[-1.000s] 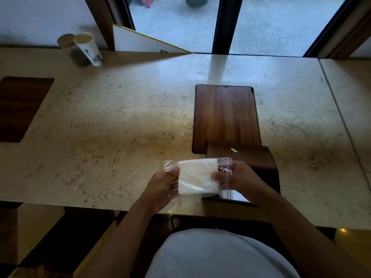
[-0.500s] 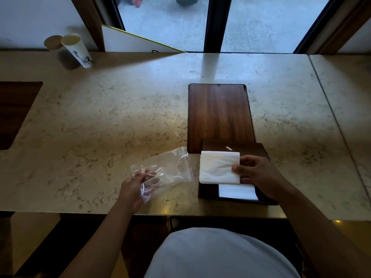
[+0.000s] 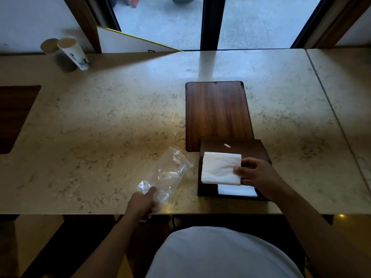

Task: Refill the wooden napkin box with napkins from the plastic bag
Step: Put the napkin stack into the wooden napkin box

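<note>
A dark wooden napkin box stands near the table's front edge, and white napkins show inside it at its near side. My right hand grips a folded stack of white napkins by its right edge, holding it just over the box. A clear plastic bag, now without napkins, lies flat on the marble to the left of the box. My left hand pinches the bag's near corner at the table edge.
A flat wooden board lies right behind the box. Two paper cups stand at the far left by the window. A dark recess cuts into the marble table at the left. A seam runs down the table's right side.
The napkin stack came out of the bag. My right hand carried it over the box, while my left hand drew the limp bag left and laid it on the table.
</note>
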Available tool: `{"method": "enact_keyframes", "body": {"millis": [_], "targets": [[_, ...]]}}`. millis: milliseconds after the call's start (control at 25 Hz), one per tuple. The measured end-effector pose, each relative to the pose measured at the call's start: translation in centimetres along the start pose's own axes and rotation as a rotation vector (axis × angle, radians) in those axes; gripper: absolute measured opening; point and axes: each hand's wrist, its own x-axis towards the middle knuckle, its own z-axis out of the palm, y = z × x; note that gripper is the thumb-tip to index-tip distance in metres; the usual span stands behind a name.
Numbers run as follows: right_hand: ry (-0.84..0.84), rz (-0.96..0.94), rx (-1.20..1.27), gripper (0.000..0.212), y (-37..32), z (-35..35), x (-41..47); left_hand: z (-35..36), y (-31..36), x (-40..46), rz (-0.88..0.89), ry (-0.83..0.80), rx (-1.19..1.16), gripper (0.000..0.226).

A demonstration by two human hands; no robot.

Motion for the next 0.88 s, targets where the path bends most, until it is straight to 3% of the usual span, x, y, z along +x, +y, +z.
{"method": "enact_keyframes", "body": {"millis": [80,200,360,480,640,720,880], "targets": [[0.008,-0.011,0.002,0.026,0.0,-0.4,-0.3,-0.3,-0.1,-0.7,-0.027,-0.119,0.258,0.086],[0.001,-0.015,-0.002,0.026,0.3,-1.0,-0.8,-0.4,1.5,-1.8,0.015,-0.284,0.353,0.087],[-0.045,-0.005,0.036,0.029,0.5,-1.9,-1.3,2.4,6.9,-3.5,0.16,-0.555,-0.069,0.072],[-0.092,-0.001,0.111,0.037,0.6,-2.4,-1.9,5.7,10.7,-5.0,0.154,-0.698,-0.371,0.072],[-0.121,-0.002,0.172,0.043,0.7,-2.9,-2.4,8.6,12.6,-6.1,0.168,-0.893,-0.528,0.064],[-0.1,0.021,0.184,0.043,1.0,-3.3,-2.4,9.6,12.8,-6.3,0.204,-0.904,-0.501,0.054],[-0.06,0.095,0.119,0.029,1.8,-4.4,-2.3,11.3,13.2,-6.3,0.181,-0.625,-0.378,0.033]]}}
